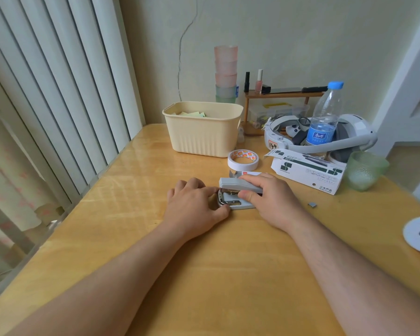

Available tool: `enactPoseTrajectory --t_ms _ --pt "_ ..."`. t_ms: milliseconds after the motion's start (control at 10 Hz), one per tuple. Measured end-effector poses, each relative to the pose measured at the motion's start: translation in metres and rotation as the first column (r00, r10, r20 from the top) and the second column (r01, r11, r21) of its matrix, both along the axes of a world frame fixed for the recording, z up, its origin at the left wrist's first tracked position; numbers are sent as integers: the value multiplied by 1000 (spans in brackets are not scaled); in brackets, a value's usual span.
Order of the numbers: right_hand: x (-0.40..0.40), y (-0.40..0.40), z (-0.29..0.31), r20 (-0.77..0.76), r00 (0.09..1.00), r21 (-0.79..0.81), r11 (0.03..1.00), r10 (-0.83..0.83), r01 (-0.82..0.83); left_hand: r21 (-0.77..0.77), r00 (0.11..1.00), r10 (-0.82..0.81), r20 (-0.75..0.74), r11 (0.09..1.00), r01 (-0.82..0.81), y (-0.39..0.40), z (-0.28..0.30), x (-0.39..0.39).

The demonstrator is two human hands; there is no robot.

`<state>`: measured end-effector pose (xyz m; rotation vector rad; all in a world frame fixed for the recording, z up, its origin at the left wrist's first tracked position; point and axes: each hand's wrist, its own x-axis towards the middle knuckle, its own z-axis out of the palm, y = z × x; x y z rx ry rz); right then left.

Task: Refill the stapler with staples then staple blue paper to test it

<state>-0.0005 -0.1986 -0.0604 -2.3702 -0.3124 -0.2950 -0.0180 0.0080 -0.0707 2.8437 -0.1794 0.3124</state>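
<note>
At table centre, the small grey plastic stapler (239, 194) lies hinged open on the yellow wooden table (136, 180). Right hand (268, 197) grips its raised top arm; left hand (194, 202) pinches its front end. At two o'clock lies a small loose staple strip (312, 204).

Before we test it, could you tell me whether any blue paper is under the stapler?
No, the stapler sits on the bare table.

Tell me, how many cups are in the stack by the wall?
5 show: three pink cups on top, two green cups below them, behind the beige basket, which may hide more.
</note>
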Motion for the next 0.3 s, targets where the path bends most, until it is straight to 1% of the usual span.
enactPoseTrajectory --t_ms 100,200,300 --pt "-5 0 2 -9 1000 19 1000 -15 15 9 1000 8 -13 1000 -8 0 0 -6" --pt "-6 1 6 -40 998 23 999 -41 42 -22 998 8 -68 1000 -10 2 6 -7" --pt "-18 4 3 -31 996 -53 995 -86 85 -144 988 -4 -154 989 -19 8 14 -14"
